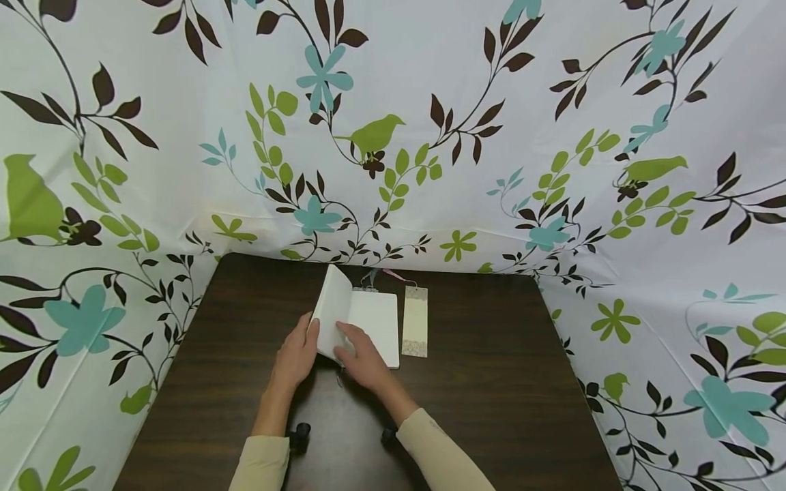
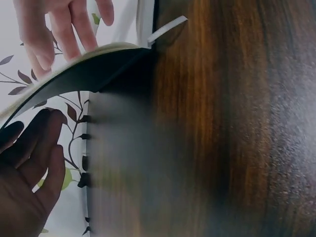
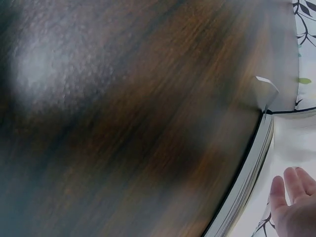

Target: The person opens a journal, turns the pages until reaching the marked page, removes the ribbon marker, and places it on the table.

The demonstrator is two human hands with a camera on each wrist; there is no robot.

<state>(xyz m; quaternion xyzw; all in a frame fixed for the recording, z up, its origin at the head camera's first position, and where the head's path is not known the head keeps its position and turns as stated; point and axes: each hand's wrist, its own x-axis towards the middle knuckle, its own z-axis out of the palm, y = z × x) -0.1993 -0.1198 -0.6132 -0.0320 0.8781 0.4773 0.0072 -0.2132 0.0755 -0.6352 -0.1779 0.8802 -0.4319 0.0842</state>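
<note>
A notebook [image 1: 376, 320] with blank white pages and a dark cover lies spread on the table, its left side tilted up. My left hand [image 1: 297, 353] grips that raised side by its outer edge; in the left wrist view the hand's fingers [image 2: 42, 140] are under the dark cover [image 2: 98, 74]. My right hand [image 1: 362, 354] reaches over the notebook, its extended fingers at the raised white page near the fold. In the right wrist view, those fingers [image 3: 294, 185] are in front of the page. A thin ribbon marker [image 3: 266, 81] sticks out from the spine.
Right of the notebook lies a cream bookmark [image 1: 415, 322] with patterned ends and a pink ribbon [image 1: 393, 274] at its top. A small grey item [image 1: 370, 278] shows behind the notebook. The dark wooden table [image 1: 491, 395] meets a leaf-and-bird patterned cloth [image 1: 393, 204] at the back and sides.
</note>
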